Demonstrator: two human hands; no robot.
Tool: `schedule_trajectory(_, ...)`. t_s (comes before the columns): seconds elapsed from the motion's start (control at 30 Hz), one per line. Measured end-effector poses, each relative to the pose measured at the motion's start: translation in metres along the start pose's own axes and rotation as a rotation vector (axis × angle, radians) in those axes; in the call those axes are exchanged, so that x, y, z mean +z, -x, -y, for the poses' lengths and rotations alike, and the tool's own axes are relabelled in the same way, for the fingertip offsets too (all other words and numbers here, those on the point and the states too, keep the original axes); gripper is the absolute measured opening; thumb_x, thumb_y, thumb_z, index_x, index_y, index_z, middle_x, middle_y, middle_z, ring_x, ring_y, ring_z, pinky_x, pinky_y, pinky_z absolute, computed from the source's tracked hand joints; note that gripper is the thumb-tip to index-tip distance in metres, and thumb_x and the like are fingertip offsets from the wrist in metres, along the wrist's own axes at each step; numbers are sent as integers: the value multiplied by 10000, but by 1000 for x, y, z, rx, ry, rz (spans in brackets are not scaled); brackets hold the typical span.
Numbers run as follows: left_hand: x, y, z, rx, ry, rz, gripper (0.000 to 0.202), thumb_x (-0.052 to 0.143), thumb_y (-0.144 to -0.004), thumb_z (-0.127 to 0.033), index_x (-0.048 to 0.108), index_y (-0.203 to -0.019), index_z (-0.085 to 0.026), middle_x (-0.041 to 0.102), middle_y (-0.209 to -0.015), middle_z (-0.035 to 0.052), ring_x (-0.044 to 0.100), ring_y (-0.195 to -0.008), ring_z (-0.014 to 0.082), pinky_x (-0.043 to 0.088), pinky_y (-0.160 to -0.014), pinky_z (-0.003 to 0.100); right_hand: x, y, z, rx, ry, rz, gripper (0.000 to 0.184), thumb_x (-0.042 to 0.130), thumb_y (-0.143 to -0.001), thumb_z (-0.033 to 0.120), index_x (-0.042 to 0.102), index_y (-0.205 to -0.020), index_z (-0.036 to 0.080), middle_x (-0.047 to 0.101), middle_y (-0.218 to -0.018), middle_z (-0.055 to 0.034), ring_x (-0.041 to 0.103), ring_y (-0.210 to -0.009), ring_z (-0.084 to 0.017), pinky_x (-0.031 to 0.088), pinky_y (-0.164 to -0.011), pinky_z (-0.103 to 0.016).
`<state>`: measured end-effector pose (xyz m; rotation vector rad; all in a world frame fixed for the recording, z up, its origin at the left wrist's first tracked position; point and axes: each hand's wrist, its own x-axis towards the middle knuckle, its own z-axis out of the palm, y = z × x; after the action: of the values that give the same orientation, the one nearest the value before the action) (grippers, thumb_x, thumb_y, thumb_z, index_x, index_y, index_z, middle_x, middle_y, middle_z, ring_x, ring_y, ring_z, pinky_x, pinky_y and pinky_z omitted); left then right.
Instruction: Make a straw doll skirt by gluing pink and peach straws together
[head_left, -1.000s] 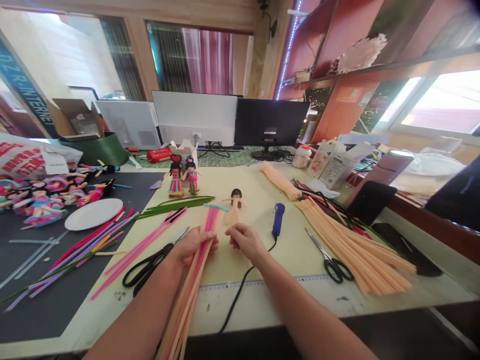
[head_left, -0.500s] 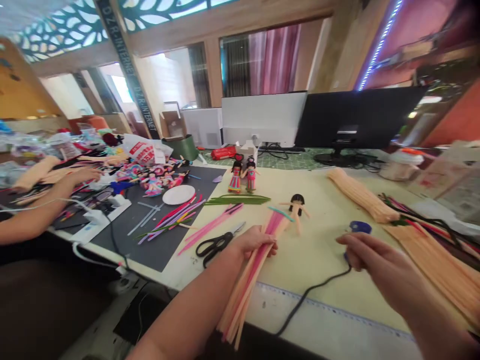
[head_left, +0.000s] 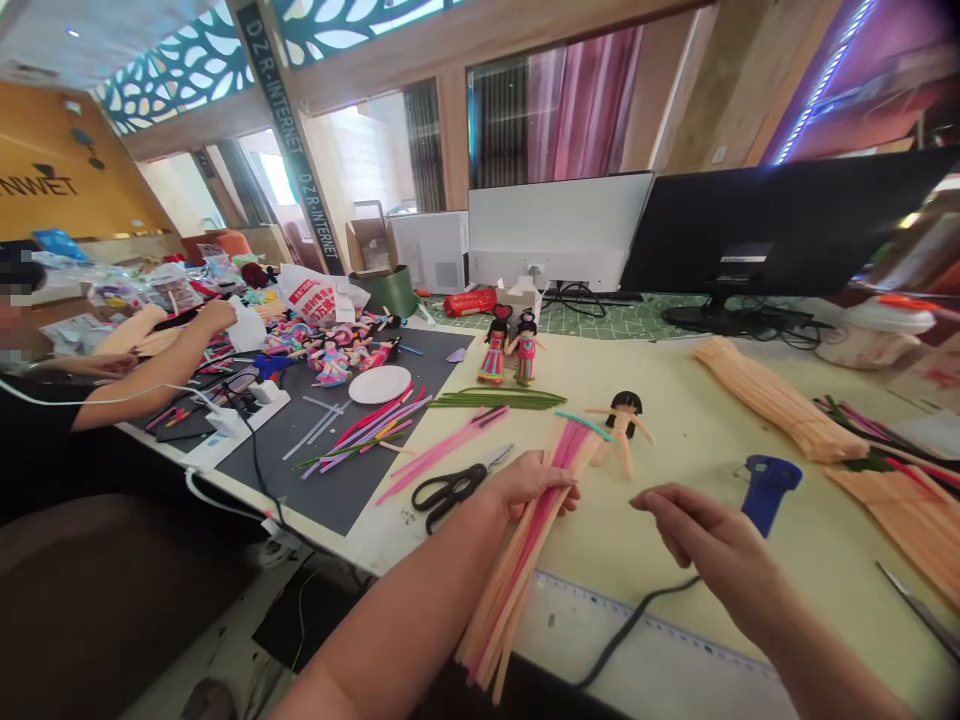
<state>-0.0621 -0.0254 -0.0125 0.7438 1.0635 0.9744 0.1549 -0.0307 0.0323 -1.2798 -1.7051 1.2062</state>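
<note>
My left hand is closed around a bundle of peach and pink pipe cleaners, which slants down past the table's front edge. Across the bundle's top lies a teal pipe cleaner. To the right, my right hand hovers over the table with thumb and fingers pinched together, and I see nothing between them. Behind it rests a blue glue gun, its dark cord running toward the front edge. A bare pipe-cleaner doll with black hair lies just beyond the bundle. Black-handled scissors lie left of my left hand.
Two dressed dolls stand at the back, before green pipe cleaners. A peach bundle lies right, near a metal blade. A white plate and power strip are left, where another person's arm reaches.
My right hand has moved left, away from the glue gun and closer to the bundle. My left hand keeps its hold. The view has shifted slightly, bringing more of the other person into sight.
</note>
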Motion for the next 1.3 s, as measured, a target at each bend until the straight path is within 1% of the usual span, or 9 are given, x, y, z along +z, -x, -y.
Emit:
schedule_trajectory(0.1,0,3,-3,33,0,-32,253,724,-666,-258,553,-779,-109,644,-649,36,615,-525,130,485,-494,243,9,-3,20,-49,-34,22,311,575,-770,527,678,-764,234,365,-464,48,347,-458,-123,290,-463,-264)
schedule_trajectory(0.2,0,5,-5,57,16,-36,264,718,-669,-291,552,-769,-113,630,-664,29,603,-525,118,472,-489,231,15,-10,26,-56,-56,36,300,563,-780,500,666,-751,220,366,-448,59,338,-444,-108,289,-452,-250)
schedule_trajectory(0.47,2,7,-5,82,42,-15,344,758,-642,-352,562,-798,-117,624,-677,29,599,-534,120,464,-491,229,31,-34,-3,51,-136,91,256,580,-722,377,650,-862,175,449,-513,61,394,-470,-89,323,-439,-217)
schedule_trajectory(0.67,6,10,1,48,-22,-23,362,783,-646,-365,568,-788,-111,616,-666,21,579,-523,102,438,-493,200,39,-33,-9,123,-185,52,226,550,-780,317,669,-889,158,484,-553,52,414,-476,-66,320,-424,-186)
schedule_trajectory(0.77,11,12,3,49,-72,35,338,761,-693,-382,592,-811,-114,598,-657,-1,542,-528,77,407,-487,170,42,-32,-8,158,-256,76,148,590,-760,294,663,-771,166,510,-564,52,404,-436,-49,305,-401,-185)
schedule_trajectory(0.9,16,14,4,2,-126,64,363,787,-646,-414,593,-759,-128,594,-651,-8,506,-496,77,386,-449,175,46,-34,-10,186,-360,46,172,653,-694,249,549,-578,175,407,-442,86,341,-377,-45,260,-369,-190)
schedule_trajectory(1.1,19,9,6,-43,-273,-65,369,815,-545,-461,614,-673,-179,624,-599,27,567,-517,180,439,-449,262,52,-35,-21,191,-441,7,134,669,-663,237,565,-603,179,424,-442,87,360,-403,-53,287,-380,-181)
schedule_trajectory(1.2,19,9,7,-58,-309,-71,337,838,-504,-428,607,-634,-219,623,-561,34,612,-583,244,475,-460,295,53,-37,-26,202,-435,3,143,683,-659,246,566,-604,183,422,-448,86,366,-405,-57,275,-371,-179)
schedule_trajectory(1.3,18,13,9,-60,-309,-67,335,833,-527,-411,627,-695,-206,631,-583,28,636,-624,258,505,-490,306,47,-34,-26,219,-407,38,128,668,-680,238,586,-602,178,474,-502,70,387,-405,-55,318,-380,-181)
